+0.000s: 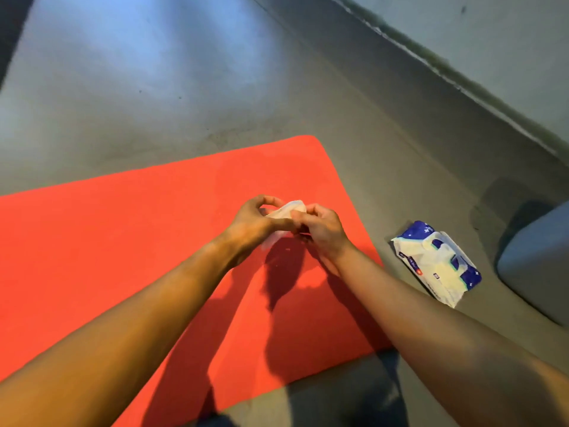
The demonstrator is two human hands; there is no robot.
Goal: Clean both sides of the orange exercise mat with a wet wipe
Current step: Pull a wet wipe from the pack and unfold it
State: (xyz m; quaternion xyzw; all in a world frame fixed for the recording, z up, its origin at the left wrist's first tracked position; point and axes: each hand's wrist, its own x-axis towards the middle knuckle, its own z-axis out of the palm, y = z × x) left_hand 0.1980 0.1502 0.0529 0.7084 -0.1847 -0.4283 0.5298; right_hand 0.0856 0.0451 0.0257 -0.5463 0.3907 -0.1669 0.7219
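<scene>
Orange mat [123, 241]: left grip [252, 224], right grip [323, 231] around wipe [288, 209]

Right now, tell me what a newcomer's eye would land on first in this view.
The bright orange flat exercise mat fills the lower left, spread on the grey floor. Over its middle, the left hand and right hand pinch a crumpled white wet wipe between them. A blue-and-white soft plastic wipe pack lies on the floor to the mat's right.
</scene>
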